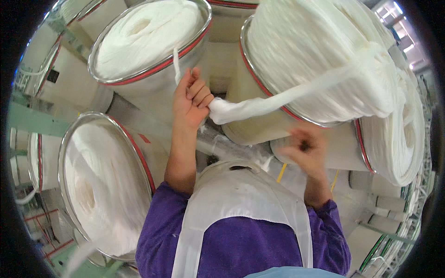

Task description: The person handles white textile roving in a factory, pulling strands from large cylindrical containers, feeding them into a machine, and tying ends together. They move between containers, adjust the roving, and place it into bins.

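My left hand (191,96) is raised in the middle, its fingers closed around a white cotton sliver (259,106). From the fist, the thick soft rope runs right to a tall coiled heap (315,60) that bulges above its can. A thinner strand (176,65) rises from the thumb side toward the coil in the far left can (153,32). My right hand (306,149) is lower and to the right, close to the side of another can. Motion smears its fingers, so whether they hold anything is hidden.
Round cans with metal rims and red bands surround me. One at the near left holds a coil (95,185) of sliver, another coil (394,134) overhangs its can at the right. Yellow lines (282,172) mark the floor. A green machine beam (39,121) lies left.
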### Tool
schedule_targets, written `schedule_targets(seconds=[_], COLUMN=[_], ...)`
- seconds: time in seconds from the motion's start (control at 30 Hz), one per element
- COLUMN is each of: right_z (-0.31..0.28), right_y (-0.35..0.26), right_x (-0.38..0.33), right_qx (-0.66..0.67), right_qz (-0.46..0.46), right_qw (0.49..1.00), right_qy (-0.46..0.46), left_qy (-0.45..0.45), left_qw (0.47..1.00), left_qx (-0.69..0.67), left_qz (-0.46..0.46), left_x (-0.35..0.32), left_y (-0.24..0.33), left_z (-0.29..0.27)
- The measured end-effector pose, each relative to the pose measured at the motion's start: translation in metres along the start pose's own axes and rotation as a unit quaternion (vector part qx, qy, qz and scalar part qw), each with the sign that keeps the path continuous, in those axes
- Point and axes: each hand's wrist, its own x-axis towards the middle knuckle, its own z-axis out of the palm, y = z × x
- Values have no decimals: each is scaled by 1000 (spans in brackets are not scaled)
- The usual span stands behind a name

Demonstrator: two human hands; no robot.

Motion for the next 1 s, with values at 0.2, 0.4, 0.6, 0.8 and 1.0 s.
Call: schedule_targets(seconds=[0.2, 0.4, 0.6, 0.8, 1.0], right_z=[54, -6, -75, -224, -286], right_y=[37, 45, 51, 96, 149], right_x=[58, -5, -93, -117, -120], right_qx=[-399, -311, -229, -461, -701], right_qz=[32, 71, 140, 220, 27], right_qw=[913, 945, 952, 815, 653], right_qy=[-82, -66, 149, 273, 285], left_qy=[-30, 28, 246, 379, 273], left_qw=[999, 997, 951, 906, 951], left_qx=[-35, 33, 136, 175, 142], left_qz=[-7, 59, 129, 65, -18], left_x=[-7, -3, -21, -118, -210], left_y=[9, 15, -18, -75, -191], left_z=[-4, -59, -138, -218, -249])
